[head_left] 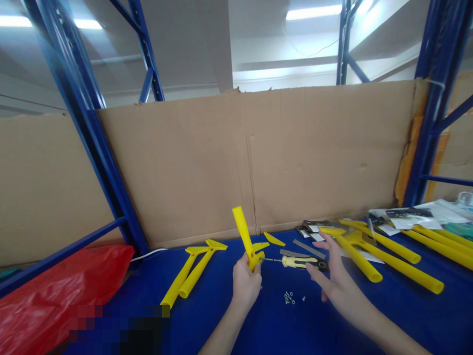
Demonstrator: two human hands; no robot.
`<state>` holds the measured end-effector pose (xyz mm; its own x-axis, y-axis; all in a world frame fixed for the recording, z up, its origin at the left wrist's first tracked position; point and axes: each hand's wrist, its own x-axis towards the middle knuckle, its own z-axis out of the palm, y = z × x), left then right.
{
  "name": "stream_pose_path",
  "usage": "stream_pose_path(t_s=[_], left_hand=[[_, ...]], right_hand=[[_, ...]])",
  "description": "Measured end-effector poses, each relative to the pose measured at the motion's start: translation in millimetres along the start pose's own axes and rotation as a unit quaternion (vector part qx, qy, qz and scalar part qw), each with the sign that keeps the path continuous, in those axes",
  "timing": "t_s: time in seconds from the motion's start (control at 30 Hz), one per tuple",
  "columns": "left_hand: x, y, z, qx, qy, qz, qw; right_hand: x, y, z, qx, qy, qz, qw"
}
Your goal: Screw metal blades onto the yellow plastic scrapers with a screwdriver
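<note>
My left hand is closed around a yellow scraper handle, its tube pointing up and its flat head low by my fingers. A screwdriver with a cream and black grip lies level to the right, its shaft tip meeting the scraper head. Close to the butt of that grip, my right hand has its fingers spread; whether any fingertip touches the grip I cannot tell. Small screws and nuts lie on the blue surface below the screwdriver. Thin metal blades rest behind it, beside a loose yellow plate.
Two yellow scraper handles lie at left, near a red plastic bag. Several more yellow handles lie at right, with printed packets behind. A cardboard wall and blue rack posts bound the blue tabletop.
</note>
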<state>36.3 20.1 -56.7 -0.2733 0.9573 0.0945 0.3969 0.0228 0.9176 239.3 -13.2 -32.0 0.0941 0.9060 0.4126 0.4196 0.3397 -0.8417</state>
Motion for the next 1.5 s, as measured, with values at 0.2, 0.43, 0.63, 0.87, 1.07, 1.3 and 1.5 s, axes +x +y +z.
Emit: stream_pose_path(t_s=[0.2,0.43,0.63,0.87,1.07,1.3,1.5], left_hand=[[-1.8,3.6,0.2,-0.008,-0.013,-0.001,1.000],[0.0,0.0,1.2,-0.019,-0.011,0.001,1.000],[-0.5,0.3,1.1,-0.014,-0.004,-0.008,1.000],[-2.7,0.8,2.8,0.002,-0.010,-0.006,1.000],[-1.2,0.5,1.2,-0.005,-0.005,0.000,1.000],[0.2,-1.1,0.3,-0.018,0.002,-0.007,1.000],[-1.1,-1.3,2.2,-0.009,-0.001,-0.004,1.000]], right_hand=[[0.8,-0.1,-1.2,-0.020,0.003,0.004,1.000],[0.4,1.1,0.4,-0.019,-0.021,-0.006,1.000],[-2.1,-2.7,1.2,-0.001,-0.026,-0.016,1.000],[-2.4,-5.0,2.5,-0.073,0.062,-0.029,0.995],[-2.1,-5.4,2.0,-0.082,0.022,-0.039,0.996],[-3.8,-4.0,1.6,-0.053,-0.038,-0.011,0.998],[-3.0,-5.6,1.4,-0.025,-0.013,-0.038,0.999]])
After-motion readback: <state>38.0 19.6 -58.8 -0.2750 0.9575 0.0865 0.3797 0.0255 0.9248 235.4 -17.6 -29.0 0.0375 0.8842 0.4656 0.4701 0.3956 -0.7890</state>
